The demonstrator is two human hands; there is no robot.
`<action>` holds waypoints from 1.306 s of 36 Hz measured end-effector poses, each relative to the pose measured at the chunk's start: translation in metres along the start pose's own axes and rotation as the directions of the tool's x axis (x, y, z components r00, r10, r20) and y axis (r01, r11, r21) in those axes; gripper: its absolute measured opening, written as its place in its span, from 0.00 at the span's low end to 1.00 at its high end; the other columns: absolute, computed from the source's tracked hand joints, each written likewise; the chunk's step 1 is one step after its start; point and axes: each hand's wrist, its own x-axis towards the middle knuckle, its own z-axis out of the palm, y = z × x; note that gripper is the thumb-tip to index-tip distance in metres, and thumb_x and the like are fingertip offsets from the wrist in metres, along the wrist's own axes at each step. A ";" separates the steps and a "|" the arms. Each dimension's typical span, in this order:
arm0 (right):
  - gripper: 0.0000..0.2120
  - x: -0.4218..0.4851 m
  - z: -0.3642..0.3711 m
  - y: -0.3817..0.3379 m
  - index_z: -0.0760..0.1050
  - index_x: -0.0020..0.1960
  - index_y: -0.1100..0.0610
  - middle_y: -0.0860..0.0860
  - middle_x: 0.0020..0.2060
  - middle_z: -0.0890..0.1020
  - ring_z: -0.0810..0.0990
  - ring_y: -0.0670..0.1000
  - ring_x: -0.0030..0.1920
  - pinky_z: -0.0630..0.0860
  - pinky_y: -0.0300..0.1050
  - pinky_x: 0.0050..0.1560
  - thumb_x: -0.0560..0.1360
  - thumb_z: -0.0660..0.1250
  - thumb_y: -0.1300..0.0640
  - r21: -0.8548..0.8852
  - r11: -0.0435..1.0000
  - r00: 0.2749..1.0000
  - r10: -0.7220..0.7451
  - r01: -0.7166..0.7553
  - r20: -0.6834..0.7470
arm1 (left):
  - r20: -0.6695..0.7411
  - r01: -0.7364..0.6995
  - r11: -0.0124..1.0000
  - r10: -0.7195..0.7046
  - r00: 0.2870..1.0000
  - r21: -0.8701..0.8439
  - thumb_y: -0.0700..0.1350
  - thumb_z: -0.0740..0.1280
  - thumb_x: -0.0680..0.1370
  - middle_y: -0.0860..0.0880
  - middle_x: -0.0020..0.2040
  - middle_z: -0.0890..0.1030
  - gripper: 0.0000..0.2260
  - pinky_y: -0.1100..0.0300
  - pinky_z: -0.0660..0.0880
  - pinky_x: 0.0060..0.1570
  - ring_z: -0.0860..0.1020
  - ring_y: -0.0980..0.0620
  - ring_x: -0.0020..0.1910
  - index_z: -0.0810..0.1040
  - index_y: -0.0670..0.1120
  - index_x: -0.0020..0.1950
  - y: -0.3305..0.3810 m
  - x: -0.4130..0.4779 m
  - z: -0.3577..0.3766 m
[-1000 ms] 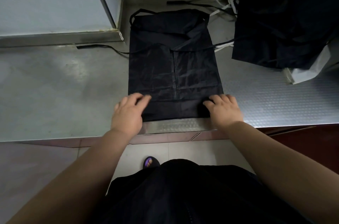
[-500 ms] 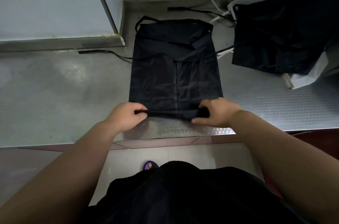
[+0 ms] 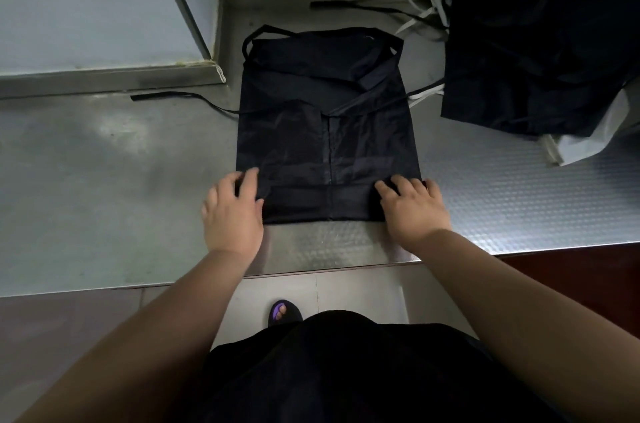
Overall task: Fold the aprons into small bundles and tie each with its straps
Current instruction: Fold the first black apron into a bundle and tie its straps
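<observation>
A black apron (image 3: pixel 325 131) lies flat on the steel counter (image 3: pixel 104 187), folded into a long rectangle, with a narrow band turned over at its near end. My left hand (image 3: pixel 233 211) presses the band's left corner with straight fingers. At the band's right corner, my right hand (image 3: pixel 412 208) presses down the same way. One black strap (image 3: pixel 180 98) trails left from the apron, and the neck loop (image 3: pixel 263 34) lies at the far end.
A pile of dark aprons (image 3: pixel 540 52) on white cloth (image 3: pixel 581 145) sits at the back right, with straps (image 3: pixel 367 8) trailing toward the wall. A raised steel ledge (image 3: pixel 110 76) and wall panel border the back left. The counter's front edge (image 3: pixel 311 270) runs just behind my wrists.
My hands pinched the apron's near edge, rolled it one turn away from me, and now press the new fold flat. The apron's visible length got shorter.
</observation>
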 end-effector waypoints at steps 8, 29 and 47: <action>0.39 -0.006 0.008 0.013 0.48 0.77 0.47 0.50 0.77 0.52 0.52 0.55 0.75 0.39 0.55 0.75 0.73 0.49 0.29 0.054 0.996 0.994 -0.073 0.069 0.080 | 0.398 -0.310 0.950 0.295 0.869 -0.028 0.69 0.47 0.71 0.47 0.74 0.62 0.37 0.49 0.56 0.71 0.62 0.45 0.72 0.63 0.51 0.74 -0.002 -0.005 -0.004; 0.16 -0.004 -0.022 0.026 0.70 0.59 0.52 0.53 0.54 0.79 0.77 0.55 0.54 0.71 0.47 0.52 0.79 0.56 0.43 0.078 0.994 0.987 -0.091 0.080 0.136 | 0.687 0.347 0.883 -0.038 0.725 -0.318 0.50 0.67 0.77 0.49 0.50 0.81 0.06 0.60 0.70 0.43 0.77 0.52 0.46 0.79 0.50 0.50 -0.009 0.026 -0.037; 0.23 -0.012 -0.011 0.009 0.74 0.61 0.51 0.50 0.57 0.80 0.76 0.53 0.59 0.63 0.46 0.63 0.78 0.54 0.38 0.074 0.974 0.976 -0.211 0.214 -0.053 | 0.470 -0.322 0.945 0.309 0.827 -0.054 0.68 0.65 0.65 0.56 0.64 0.69 0.34 0.56 0.64 0.64 0.69 0.53 0.64 0.69 0.55 0.68 -0.004 -0.003 -0.026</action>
